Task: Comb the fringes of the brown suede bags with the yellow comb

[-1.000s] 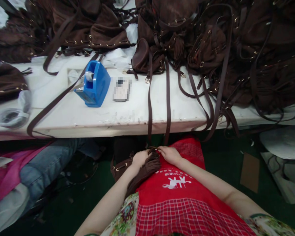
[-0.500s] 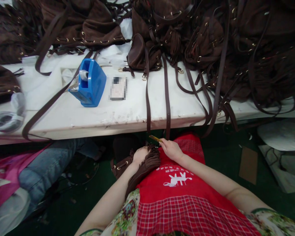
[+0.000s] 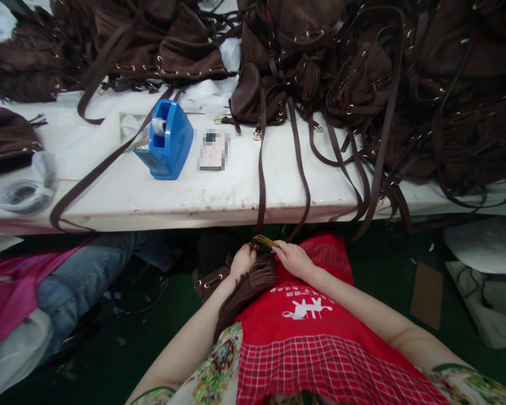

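In my lap lies a dark brown bag (image 3: 236, 301) with fringe (image 3: 263, 270) and gold eyelets along one side. My left hand (image 3: 242, 261) is closed on the bag near the top of the fringe. Between the fingers of my right hand (image 3: 294, 259) is a yellowish comb (image 3: 265, 242), its teeth against the upper end of the fringe. A brown strap (image 3: 262, 169) runs from the table down to the lap close to the comb. The fingertips of my left hand are partly hidden by the fringe.
On the white table (image 3: 219, 197) stand a blue tape dispenser (image 3: 171, 140) and a blurred-out flat object (image 3: 213, 151). Brown bags (image 3: 185, 45) are heaped along the back, straps hanging over the front edge. To the left, a person's jeans-clad leg (image 3: 88, 281) shows under the table.
The comb has moved down from above the fringe into its upper end, along with my right hand. My left hand keeps hold of the bag. The view has shifted slightly.
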`<action>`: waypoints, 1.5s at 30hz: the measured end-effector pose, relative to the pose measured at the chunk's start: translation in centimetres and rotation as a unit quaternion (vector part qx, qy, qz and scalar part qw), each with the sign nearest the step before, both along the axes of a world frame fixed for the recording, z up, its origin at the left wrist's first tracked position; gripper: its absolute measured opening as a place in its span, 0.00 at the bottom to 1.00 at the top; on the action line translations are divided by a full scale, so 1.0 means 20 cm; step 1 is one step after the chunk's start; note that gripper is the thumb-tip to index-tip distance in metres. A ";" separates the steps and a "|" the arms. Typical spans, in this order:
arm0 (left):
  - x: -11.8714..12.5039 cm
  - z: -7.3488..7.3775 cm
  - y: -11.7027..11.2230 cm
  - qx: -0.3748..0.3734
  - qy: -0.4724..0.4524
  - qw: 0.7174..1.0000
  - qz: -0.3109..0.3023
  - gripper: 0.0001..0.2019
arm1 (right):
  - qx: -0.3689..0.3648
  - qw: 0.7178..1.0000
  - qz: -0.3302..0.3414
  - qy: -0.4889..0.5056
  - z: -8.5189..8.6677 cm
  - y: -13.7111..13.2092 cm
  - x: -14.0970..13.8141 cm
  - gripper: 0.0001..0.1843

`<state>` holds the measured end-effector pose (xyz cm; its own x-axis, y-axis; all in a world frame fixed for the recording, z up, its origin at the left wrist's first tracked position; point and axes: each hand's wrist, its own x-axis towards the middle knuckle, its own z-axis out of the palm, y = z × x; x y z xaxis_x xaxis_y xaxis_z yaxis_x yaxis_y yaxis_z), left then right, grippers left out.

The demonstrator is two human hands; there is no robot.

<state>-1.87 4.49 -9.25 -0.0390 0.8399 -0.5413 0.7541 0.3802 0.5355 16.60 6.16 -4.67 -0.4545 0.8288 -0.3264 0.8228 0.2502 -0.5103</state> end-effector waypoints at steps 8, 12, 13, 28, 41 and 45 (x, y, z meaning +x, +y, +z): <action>-0.02 -0.05 0.01 0.000 -0.081 0.997 -0.005 0.16 | 0.044 0.980 0.156 -0.120 0.05 0.03 -0.17 0.20; -0.01 -0.01 -0.02 0.028 -0.124 0.992 0.007 0.16 | 0.034 0.975 0.144 -0.168 0.03 0.07 -0.21 0.19; -0.01 0.00 -0.03 0.038 -0.130 0.991 0.015 0.17 | 0.024 0.976 0.126 -0.175 0.03 0.09 -0.21 0.19; -0.07 -0.11 0.03 0.041 -0.185 0.965 0.182 0.23 | 0.001 0.971 0.234 -0.049 0.42 -0.06 -0.06 0.18; -0.07 -0.11 -0.02 0.075 -0.207 0.957 0.188 0.22 | -0.043 0.959 0.089 -0.266 0.23 0.08 0.16 0.19; -0.07 -0.13 0.00 0.075 -0.199 0.962 0.172 0.23 | -0.010 0.984 0.170 -0.055 0.39 -0.06 0.06 0.21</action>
<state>-3.19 4.54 -11.92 -0.1427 0.8839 -0.4453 0.3220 0.4669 0.8236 17.74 4.99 3.23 -0.6651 0.6275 -0.4049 0.7441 0.5113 -0.4300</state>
